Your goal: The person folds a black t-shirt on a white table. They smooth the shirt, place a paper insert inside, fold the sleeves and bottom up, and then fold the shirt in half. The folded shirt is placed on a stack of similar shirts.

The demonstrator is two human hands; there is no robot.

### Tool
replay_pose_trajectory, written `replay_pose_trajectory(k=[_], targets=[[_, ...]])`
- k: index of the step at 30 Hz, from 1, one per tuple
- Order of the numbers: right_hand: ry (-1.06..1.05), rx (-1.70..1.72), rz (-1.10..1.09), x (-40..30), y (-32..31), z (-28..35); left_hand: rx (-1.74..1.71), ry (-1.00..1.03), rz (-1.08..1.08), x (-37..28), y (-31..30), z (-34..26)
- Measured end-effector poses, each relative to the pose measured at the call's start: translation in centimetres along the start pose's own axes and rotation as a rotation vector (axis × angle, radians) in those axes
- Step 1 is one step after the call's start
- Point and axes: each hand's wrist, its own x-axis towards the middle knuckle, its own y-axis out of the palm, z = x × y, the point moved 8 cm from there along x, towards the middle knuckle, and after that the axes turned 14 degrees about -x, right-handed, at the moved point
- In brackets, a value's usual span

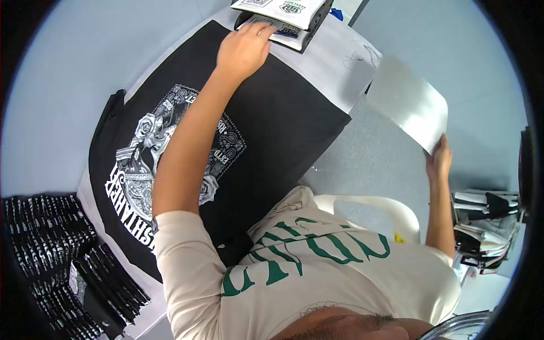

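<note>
My left hand (pixel 244 50) reaches over a black T-shirt (pixel 289 119) to a black holder (pixel 315 26) of white printed packets (pixel 293 6) at the table's far end. Its fingers touch the lower packets; whether they grip one is hidden. Spread across the table, the shirt carries a white-and-grey bandana-and-rose print (pixel 231 142), partly covered by my left forearm. Out to the right, my right hand (pixel 440 157) holds a stiff translucent sheet (pixel 410 102) by its lower corner, off the table's edge.
Stacks of folded black garments (pixel 46 246) stand at lower left. Loose dark threads (pixel 369 53) lie on the white tabletop (pixel 327 76) near its right corner. A white plastic chair (pixel 399 212) is beside my body. Piled items (pixel 484 238) sit on a rack at far right.
</note>
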Motion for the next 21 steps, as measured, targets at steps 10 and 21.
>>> replay_pose_trajectory(k=[10,21], targets=[[0.327,0.960,1.033,-12.3,10.1,2.5,0.184,-0.041,0.154,7.0,7.6,1.2],[0.246,0.924,1.060,-10.2,10.0,1.6,0.130,0.080,-0.069,5.4,2.1,0.2]])
